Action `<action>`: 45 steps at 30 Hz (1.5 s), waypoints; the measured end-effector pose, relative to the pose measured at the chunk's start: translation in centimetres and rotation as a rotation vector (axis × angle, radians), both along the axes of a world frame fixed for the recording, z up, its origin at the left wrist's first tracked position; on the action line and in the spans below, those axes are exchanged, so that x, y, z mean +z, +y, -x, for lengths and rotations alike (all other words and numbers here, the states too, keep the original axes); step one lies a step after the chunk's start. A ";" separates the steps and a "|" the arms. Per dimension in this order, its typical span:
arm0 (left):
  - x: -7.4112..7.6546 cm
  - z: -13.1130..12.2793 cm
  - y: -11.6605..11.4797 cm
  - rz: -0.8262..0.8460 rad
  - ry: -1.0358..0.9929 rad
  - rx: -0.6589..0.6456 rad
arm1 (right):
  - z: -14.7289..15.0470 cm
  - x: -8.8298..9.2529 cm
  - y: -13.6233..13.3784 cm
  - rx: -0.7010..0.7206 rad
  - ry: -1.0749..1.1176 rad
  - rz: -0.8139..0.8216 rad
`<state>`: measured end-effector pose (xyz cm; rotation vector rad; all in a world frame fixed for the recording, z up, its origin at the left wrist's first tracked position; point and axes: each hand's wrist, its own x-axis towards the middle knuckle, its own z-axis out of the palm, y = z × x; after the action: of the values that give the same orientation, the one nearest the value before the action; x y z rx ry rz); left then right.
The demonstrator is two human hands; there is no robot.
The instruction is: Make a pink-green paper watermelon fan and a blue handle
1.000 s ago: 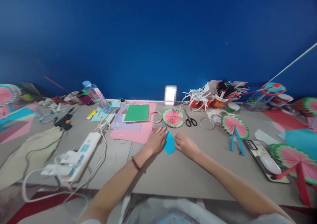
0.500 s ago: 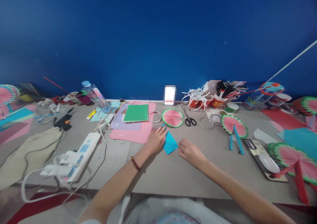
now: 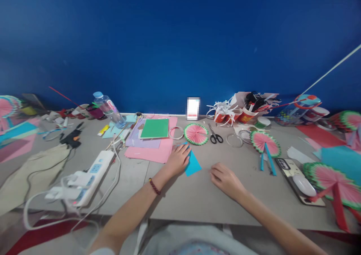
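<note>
The grey table point(image 3: 183, 206) spans the foreground. The left hand point(image 3: 178, 160) lies palm down, fingers outstretched. The right hand point(image 3: 225, 178) curls loosely, apart; whether it pinches anything, I cannot tell. Partly beneath the left hand, the blue paper's point(image 3: 193, 165) visible length slants from far left to near right.

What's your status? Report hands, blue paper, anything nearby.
Left hand on blue paper, partly covering it. Right hand curled, apart from paper. Pleated fan and scissors just beyond.
</note>
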<state>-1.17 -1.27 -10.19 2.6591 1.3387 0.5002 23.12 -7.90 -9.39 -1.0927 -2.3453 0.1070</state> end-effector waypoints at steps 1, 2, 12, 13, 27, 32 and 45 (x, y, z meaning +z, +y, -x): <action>0.1 -0.1 -0.3 0.002 -0.016 -0.018 | -0.3 0.1 0.0 -0.022 0.013 0.001; 0.2 -0.1 -0.6 0.004 -0.036 -0.044 | -0.6 0.3 0.1 -0.043 0.016 0.002; 1.1 -0.8 -1.9 0.090 -0.118 -0.483 | 0.1 0.6 2.8 0.112 -0.102 0.148; 1.1 -0.6 -1.8 0.092 -0.131 -0.486 | 0.1 0.6 3.0 0.118 -0.109 0.167; 0.8 0.5 -0.6 0.004 -0.130 -0.165 | 1.7 -0.3 -0.6 -0.144 -0.340 -0.032; 0.5 0.5 -0.6 -0.030 -0.087 -0.194 | 3.0 0.0 -1.1 -0.201 -0.314 0.035; -0.1 1.5 1.1 -0.072 -0.131 -0.125 | 6.2 0.0 5.8 -0.088 -0.166 0.021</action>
<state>-2.62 -0.20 -10.28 2.6925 1.1312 0.7047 16.89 -2.06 -9.42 -1.2559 -2.4413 0.0088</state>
